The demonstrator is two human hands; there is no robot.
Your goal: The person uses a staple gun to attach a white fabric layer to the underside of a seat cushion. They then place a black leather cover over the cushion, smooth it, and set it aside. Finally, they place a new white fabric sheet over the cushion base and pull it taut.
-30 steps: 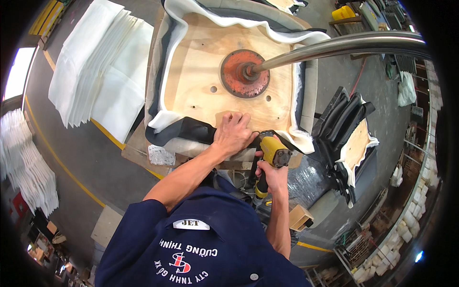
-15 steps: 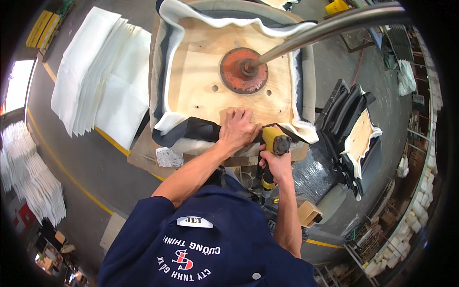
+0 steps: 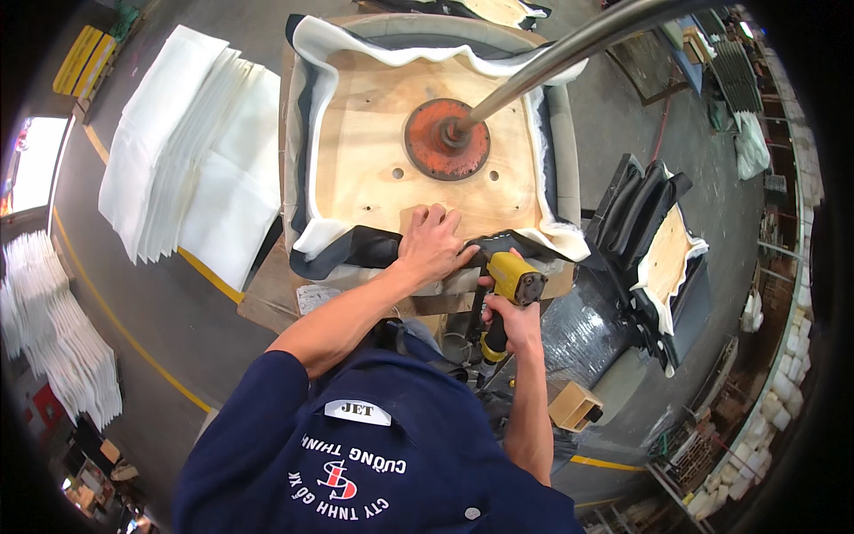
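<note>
A pale plywood seat board (image 3: 365, 169) lies underside up, with white padding (image 3: 313, 80) and a black upholstery cover (image 3: 363, 246) around its edges. My left hand (image 3: 431, 242) presses the folded cover onto the board's near edge, fingers curled over it. My right hand (image 3: 518, 319) is wrapped around a yellow and black staple gun (image 3: 514, 274). Its nose is at the near edge, just right of my left hand; the tip itself is hidden. Staples show in the cover there. A round red press plate (image 3: 425, 142) on a metal rod (image 3: 569, 53) bears on the board.
White padding sheets (image 3: 169, 151) are stacked at the left, with another stack (image 3: 58, 320) farther left. At the right lie black covers (image 3: 627, 209) and another padded board (image 3: 665, 258). A small wooden box (image 3: 574, 406) sits right of my forearm.
The staple gun has drawn back slightly from the near edge, exposing staples in the folded cover. My left hand still presses the cover. The whole view has shifted a little.
</note>
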